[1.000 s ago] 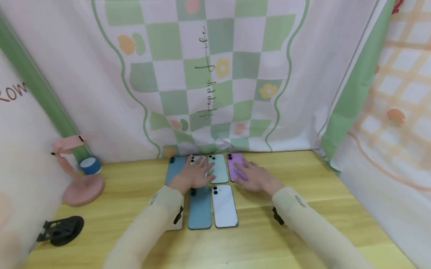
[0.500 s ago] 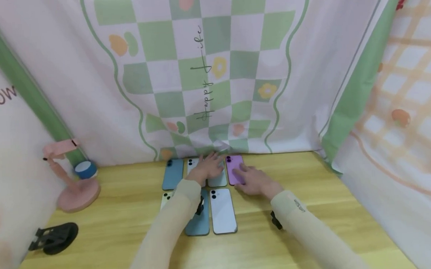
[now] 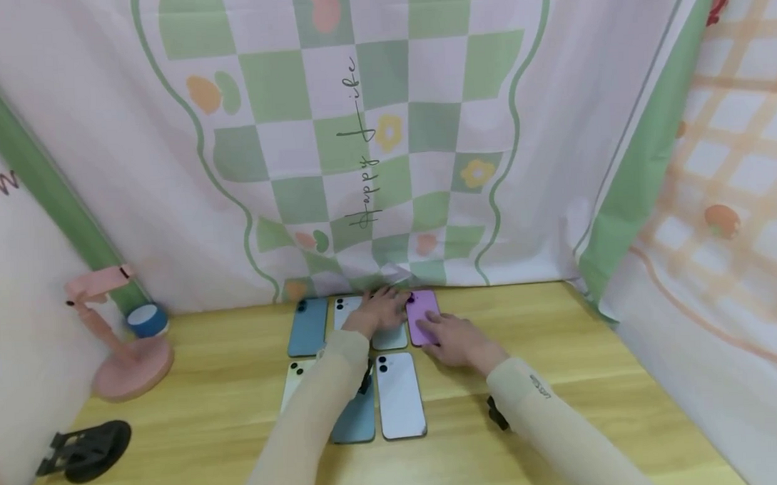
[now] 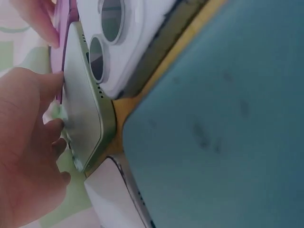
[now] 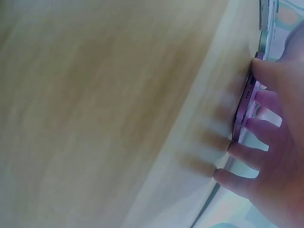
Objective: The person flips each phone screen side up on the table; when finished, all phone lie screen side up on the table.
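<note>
Two rows of phones lie backs up on the wooden table. My left hand [image 3: 383, 308] rests its spread fingers on the pale green phone [image 3: 390, 339] in the back row, covering its upper part. In the left wrist view, thumb and fingertips touch that phone's back [image 4: 83, 99]. At the row's right end, my right hand [image 3: 459, 340] touches the purple phone [image 3: 423, 313]. The right wrist view puts its thumb at the purple phone's lower edge [image 5: 244, 102], other fingers spread over the back and right side. A white phone [image 3: 344, 312] is left of the green one.
A blue phone [image 3: 308, 327] ends the back row at left. In front lie a pale yellow phone [image 3: 293, 385], a blue phone [image 3: 355, 422] partly under my left sleeve, and a white phone [image 3: 400, 395]. Leftward stand a pink stand [image 3: 132, 365], blue-white roll [image 3: 147, 320] and black holder [image 3: 90, 453].
My left hand has moved right from the white phone onto the pale green one. The right hand stays at the purple phone. The head view has shifted slightly.
</note>
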{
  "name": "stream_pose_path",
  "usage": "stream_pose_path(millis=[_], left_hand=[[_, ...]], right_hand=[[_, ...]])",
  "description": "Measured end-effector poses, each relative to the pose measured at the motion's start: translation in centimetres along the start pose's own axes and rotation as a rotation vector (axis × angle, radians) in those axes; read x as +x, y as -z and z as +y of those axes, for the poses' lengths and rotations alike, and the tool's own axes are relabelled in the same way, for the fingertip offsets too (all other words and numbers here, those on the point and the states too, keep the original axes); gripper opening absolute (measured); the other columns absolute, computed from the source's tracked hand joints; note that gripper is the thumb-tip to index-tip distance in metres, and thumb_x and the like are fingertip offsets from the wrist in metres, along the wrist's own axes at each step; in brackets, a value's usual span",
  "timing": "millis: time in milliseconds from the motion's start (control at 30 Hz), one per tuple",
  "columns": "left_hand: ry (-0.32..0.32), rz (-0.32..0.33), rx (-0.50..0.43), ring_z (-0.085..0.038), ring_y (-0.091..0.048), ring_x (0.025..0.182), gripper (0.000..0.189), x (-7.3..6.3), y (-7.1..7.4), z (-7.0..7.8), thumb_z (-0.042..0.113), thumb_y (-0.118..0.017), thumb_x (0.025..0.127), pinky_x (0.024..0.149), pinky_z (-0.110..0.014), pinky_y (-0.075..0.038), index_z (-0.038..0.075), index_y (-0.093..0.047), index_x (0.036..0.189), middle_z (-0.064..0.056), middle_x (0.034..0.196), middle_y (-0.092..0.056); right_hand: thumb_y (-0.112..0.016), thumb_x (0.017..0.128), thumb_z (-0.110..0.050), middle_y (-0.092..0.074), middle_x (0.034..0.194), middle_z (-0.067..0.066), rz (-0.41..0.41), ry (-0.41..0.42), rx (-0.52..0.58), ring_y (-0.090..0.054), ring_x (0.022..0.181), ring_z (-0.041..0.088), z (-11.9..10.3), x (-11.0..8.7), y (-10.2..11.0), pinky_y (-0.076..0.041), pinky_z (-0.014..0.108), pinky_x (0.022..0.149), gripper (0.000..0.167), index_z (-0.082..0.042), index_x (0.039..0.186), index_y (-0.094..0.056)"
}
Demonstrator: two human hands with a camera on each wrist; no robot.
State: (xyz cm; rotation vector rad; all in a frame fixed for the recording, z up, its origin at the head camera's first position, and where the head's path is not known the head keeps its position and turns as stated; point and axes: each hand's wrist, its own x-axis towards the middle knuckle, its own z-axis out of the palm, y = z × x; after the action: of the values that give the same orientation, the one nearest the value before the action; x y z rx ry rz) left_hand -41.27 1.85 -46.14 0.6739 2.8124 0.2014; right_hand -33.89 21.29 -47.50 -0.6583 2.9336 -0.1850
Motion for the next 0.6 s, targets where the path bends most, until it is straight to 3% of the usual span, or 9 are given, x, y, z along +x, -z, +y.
stream_pose_path(millis=[433, 600], left_hand=[[-0.036, -0.014, -0.047, -0.034, -0.020, 0.163, 0.075, 1.4, 0.2, 0.1, 0.052, -0.057, 0.100, 0.132, -0.062, -0.011, 0.027, -0.029, 0.165, -0.001, 0.174, -0.029], [-0.037, -0.003, -0.108, -0.035, -0.021, 0.162, 0.075, 1.7, 0.2, 0.0, 0.047, -0.063, 0.100, 0.132, -0.061, -0.013, 0.027, -0.030, 0.165, -0.003, 0.171, -0.034]], right_hand=[[-0.060, 0.104, -0.033, -0.039, 0.164, 0.024, 0.004, 0.014, 0.024, -0.045, 0.147, 0.049, -0.2, -0.5, 0.4, -0.040, 0.065, 0.118, 0.058, -0.012, 0.156, -0.046], [-0.058, 0.105, -0.028, -0.039, 0.164, 0.026, 0.015, 0.026, 0.019, -0.045, 0.147, 0.049, -0.3, -0.4, 0.4, -0.039, 0.061, 0.121, 0.057, -0.003, 0.155, -0.044]])
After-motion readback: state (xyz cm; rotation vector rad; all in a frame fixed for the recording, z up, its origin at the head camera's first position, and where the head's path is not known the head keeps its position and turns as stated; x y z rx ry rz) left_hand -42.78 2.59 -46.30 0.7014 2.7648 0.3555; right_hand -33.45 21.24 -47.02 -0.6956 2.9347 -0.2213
